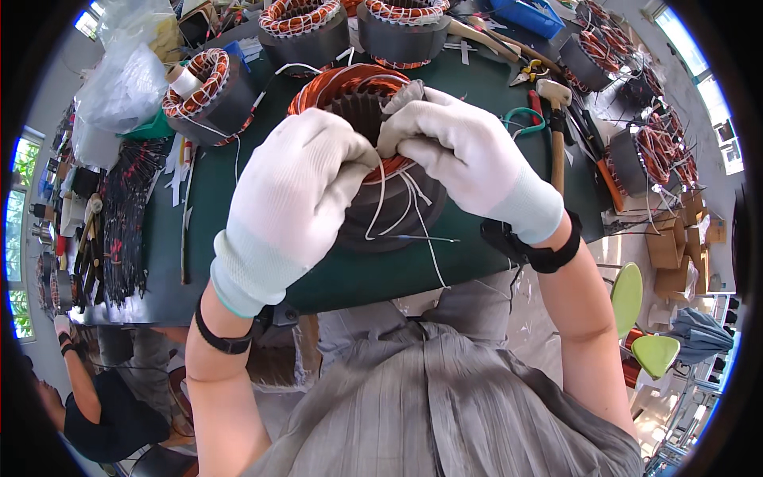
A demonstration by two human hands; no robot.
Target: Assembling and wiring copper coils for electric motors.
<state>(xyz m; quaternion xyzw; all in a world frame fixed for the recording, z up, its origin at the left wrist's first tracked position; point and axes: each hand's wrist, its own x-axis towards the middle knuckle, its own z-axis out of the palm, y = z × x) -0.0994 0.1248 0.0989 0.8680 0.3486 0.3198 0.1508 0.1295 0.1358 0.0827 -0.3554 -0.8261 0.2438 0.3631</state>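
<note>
Both my hands wear white knitted gloves. They meet over the near rim of a motor stator (pixel 362 83), whose orange copper winding and dark slotted bore show between and behind them. My left hand (pixel 298 187) pinches at the winding's near edge, where a white lacing cord (pixel 380 199) loops down from its fingertips. My right hand (pixel 453 147) is closed in a pinch just beside them; what sits between its fingertips is hidden. More white cord ends hang over the stator's dark side. A thin metal lacing needle (pixel 417 237) lies across these strands.
Several laced stators, one a grey cylinder (pixel 306 48), line the back of the green table (pixel 262 274). On the right lie a mallet (pixel 556 127), teal-handled scissors (pixel 526 119) and pliers (pixel 531 73). Bundled dark leads (pixel 131 222) are at left. Another person (pixel 111 413) works at lower left.
</note>
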